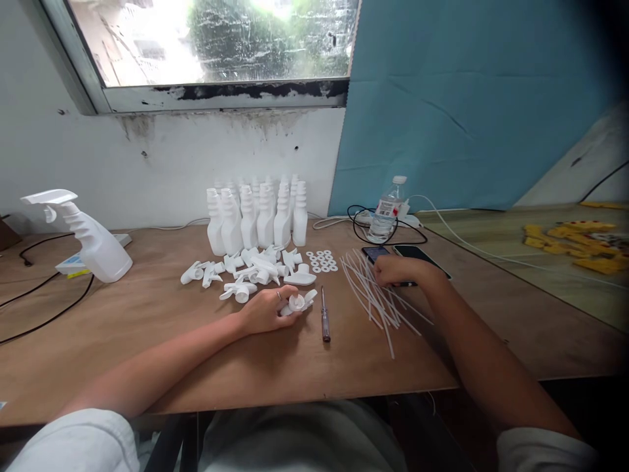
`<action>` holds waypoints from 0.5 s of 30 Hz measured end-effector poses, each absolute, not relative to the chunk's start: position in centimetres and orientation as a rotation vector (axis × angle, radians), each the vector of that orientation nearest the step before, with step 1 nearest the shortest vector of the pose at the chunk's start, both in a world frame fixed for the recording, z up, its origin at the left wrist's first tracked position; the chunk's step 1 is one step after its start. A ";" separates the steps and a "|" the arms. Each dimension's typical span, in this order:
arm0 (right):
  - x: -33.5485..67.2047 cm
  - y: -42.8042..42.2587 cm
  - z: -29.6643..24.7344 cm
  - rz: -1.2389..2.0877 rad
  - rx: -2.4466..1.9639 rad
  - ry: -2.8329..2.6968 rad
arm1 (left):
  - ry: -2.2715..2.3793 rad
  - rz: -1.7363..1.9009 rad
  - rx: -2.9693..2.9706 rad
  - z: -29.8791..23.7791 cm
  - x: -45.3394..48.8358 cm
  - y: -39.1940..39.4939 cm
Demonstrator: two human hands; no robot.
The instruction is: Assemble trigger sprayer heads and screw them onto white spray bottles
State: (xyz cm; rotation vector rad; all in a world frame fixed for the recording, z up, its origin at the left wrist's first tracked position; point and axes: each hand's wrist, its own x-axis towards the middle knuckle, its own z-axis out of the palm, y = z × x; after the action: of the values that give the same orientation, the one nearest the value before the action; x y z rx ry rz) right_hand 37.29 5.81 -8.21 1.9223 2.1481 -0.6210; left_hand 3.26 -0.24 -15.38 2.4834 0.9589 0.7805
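One white plastic trigger sprayer head (296, 303) sits in the left hand (265, 309), just left of the screwdriver (325, 321). It is smooth and matte, its round collar turned upward so that the opening shows, its lever and nozzle end sticking out toward the screwdriver. The left grip is narrow, closed around this piece, with a ring on one finger. The right hand (396, 270) is right of the screwdriver and beyond it, fingers curled down at the far part of the thin, translucent white dip tubes (377, 303); whether its grip has pinched one cannot be told.

There is one screwdriver, with a see-through handle, lying on the brown bench (221, 377) with its shaft pointing away from the person. The tubes fan out to its right, too tangled to count. Just beyond its tip are roughly a dozen flat white ring washers (324, 265). Beyond and left of it lies a heap of more sprayer heads (263, 267), overlapping too much for a sure count. Behind the heap stand white bottles (248, 219), six in the front row and others partly hidden. Far left of the screwdriver is one complete spray bottle (101, 246); to its right and beyond, two phones (422, 257) and one clear water bottle (386, 213).
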 end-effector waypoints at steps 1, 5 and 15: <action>37.3 5.8 -8.1 -0.607 1.926 2.188 | 0.956 0.785 2.483 -15.4 3.3 -0.2; 36.8 5.5 -7.4 -0.619 2.030 2.459 | 0.926 0.827 2.494 -15.2 3.3 0.0; 33.4 4.2 -6.9 -1.747 1.839 3.095 | 0.959 0.758 2.521 -15.3 3.1 -0.2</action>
State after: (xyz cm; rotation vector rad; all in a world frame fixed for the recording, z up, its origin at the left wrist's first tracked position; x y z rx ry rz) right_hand 33.39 4.20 -6.94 1.8391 3.0951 -1.7469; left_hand 3.08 -0.16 -15.32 2.5215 0.9586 0.7580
